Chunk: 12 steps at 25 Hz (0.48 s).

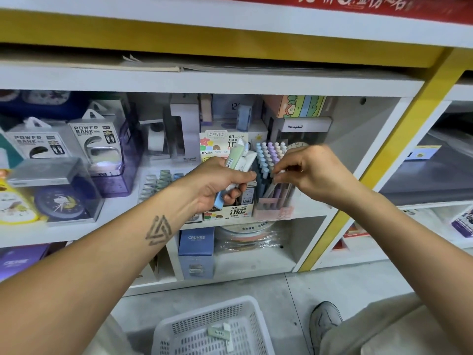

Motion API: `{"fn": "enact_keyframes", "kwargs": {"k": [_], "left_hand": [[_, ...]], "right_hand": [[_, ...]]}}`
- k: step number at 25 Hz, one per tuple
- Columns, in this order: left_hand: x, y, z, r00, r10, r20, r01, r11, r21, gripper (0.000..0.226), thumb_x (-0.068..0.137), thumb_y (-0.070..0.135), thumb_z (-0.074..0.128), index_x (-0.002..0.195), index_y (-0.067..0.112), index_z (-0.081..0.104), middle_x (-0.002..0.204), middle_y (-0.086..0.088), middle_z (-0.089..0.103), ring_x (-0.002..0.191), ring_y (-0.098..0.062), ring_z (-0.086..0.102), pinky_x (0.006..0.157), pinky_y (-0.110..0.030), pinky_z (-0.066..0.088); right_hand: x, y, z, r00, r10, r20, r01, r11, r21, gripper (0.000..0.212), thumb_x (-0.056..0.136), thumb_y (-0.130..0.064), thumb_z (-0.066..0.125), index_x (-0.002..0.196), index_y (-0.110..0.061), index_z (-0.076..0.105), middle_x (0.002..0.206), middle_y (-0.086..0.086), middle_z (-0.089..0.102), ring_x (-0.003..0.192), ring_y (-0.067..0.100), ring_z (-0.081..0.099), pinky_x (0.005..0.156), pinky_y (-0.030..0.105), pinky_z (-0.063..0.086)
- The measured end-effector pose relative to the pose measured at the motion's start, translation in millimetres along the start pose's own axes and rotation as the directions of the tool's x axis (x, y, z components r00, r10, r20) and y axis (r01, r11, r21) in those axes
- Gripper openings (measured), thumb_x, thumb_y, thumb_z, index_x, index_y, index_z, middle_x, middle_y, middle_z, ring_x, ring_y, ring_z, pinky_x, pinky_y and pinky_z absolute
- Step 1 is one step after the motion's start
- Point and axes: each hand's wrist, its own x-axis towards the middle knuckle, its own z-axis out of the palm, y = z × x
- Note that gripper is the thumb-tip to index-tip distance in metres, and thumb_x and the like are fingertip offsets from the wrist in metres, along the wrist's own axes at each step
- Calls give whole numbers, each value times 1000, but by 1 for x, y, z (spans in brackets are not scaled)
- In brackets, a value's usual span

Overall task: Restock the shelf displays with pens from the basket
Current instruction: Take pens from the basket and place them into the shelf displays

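Your left hand (220,185) grips spare pens (239,160); your right hand (307,172) pinches one pen into the display (275,198). Next, seat it upright.

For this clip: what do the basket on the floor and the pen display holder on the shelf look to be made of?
Basket: looks like moulded white plastic, matt, going by its regular perforated grid walls and thick smooth rim.

Pen display holder: seems clear rigid plastic, perhaps acrylic, glossy; the pen barrels show through its front wall. The pink strip along its base could be card or a printed label; too blurred to tell.
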Motion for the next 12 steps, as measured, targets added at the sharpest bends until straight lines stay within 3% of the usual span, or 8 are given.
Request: {"fn": "enact_keyframes", "kwargs": {"k": [4, 9, 12], "left_hand": [[-1, -1, -2, 1000, -12, 2, 12, 1000, 11, 24, 82, 7, 77, 101, 3, 64, 62, -8, 57, 42, -12, 44, 36, -17, 31], [-3, -2, -7, 1000, -8, -3, 8, 1000, 15, 26, 82, 6, 77, 103, 1, 63, 61, -8, 57, 42, -12, 42, 37, -17, 30], [-4, -3, -9, 1000, -12, 5, 12, 1000, 19, 34, 82, 7, 77, 111, -3, 63, 62, -8, 58, 43, -13, 43, 37, -17, 30]], "right_hand": [[4, -4, 4, 997, -69, 15, 70, 997, -45, 13, 89, -12, 73, 99, -7, 78, 94, 4, 74, 88, 21, 67, 80, 30, 50], [7, -1, 4, 994, -98, 56, 102, 991, -89, 14, 89, -8, 72, 101, -9, 78, 97, 2, 74, 90, 19, 66, 82, 29, 51], [5, -2, 13, 995, -79, 62, 83, 995, -56, 17, 85, -9, 76, 102, -13, 76, 94, 2, 75, 85, 19, 67, 80, 35, 54]]}}
